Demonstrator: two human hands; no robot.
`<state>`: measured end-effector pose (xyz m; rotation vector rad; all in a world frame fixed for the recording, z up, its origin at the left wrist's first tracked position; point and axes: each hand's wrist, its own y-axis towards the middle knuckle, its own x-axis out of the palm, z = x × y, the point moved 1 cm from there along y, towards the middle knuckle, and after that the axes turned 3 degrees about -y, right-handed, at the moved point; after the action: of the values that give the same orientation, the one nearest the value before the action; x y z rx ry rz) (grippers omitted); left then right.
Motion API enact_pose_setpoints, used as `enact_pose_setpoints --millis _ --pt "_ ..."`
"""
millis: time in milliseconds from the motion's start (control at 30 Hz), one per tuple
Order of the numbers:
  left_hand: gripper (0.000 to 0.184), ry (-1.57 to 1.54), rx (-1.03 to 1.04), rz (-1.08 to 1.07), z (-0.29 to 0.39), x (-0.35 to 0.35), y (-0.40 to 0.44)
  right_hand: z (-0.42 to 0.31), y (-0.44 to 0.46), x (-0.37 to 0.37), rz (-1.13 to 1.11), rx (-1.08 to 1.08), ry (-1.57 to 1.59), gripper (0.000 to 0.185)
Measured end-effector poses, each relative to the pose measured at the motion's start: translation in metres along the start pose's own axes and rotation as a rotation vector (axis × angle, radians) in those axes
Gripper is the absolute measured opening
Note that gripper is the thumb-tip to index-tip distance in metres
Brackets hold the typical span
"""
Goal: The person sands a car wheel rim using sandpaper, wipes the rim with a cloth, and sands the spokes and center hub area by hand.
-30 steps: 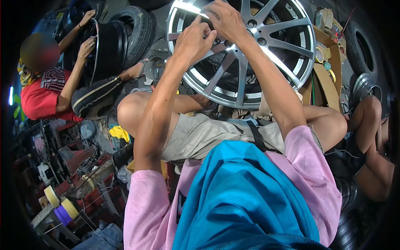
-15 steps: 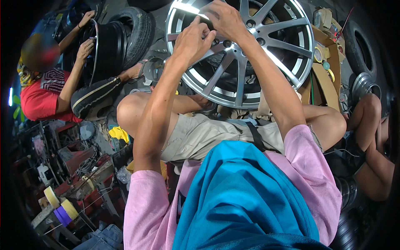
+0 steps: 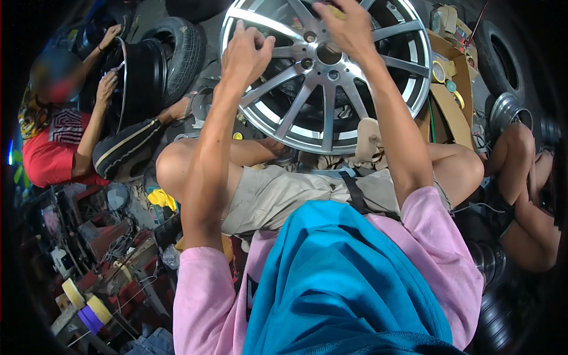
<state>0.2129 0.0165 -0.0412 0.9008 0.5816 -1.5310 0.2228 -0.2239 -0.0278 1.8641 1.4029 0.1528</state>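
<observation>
A silver multi-spoke alloy wheel rim point(image 3: 326, 118) lies face up in front of my crossed legs. My left hand point(image 3: 244, 56) is over its left side, index finger stretched onto a bright spoke and thumb apart; I see nothing held in it. Above the upper middle of the rim, my right hand point(image 3: 350, 29) is closed around a small yellowish roll of tape point(image 3: 337, 13), partly hidden by the fingers and blurred. Beneath the rim's lower right edge is a beige cloth point(image 3: 369, 142).
A cardboard box point(image 3: 452, 106) with tape rolls stands right of the rim, near a tyre point(image 3: 498, 62). At left, a person in a red shirt point(image 3: 50, 155) handles a black rim point(image 3: 145, 77). Another person's knee point(image 3: 520, 142) is at right. More tape rolls point(image 3: 92, 313) hang at lower left.
My right hand has moved right and away from my left hand, uncovering the rim's centre hole. The left hand has shifted left along the spoke. The whole view has shifted slightly.
</observation>
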Motion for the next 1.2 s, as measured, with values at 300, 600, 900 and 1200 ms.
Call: enact_pose_setpoints --millis 300,600,900,1200 --pt "0.04 -0.279 -0.008 -0.488 0.081 -0.024 -0.036 -0.008 -0.081 -0.082 0.136 0.561 0.211 0.031" --pt "0.032 -0.837 -0.192 -0.705 0.091 -0.002 -0.067 -0.08 -0.144 -0.063 -0.077 0.773 0.619 0.038" --pt "0.018 -0.85 -0.056 -0.433 0.082 -0.025 -0.055 -0.094 -0.12 -0.059 -0.366 0.699 0.498 0.029" --pt "0.02 -0.582 0.095 -0.547 0.103 -0.045 -0.056 -0.096 -0.117 -0.073 -0.446 0.703 0.538 0.02"
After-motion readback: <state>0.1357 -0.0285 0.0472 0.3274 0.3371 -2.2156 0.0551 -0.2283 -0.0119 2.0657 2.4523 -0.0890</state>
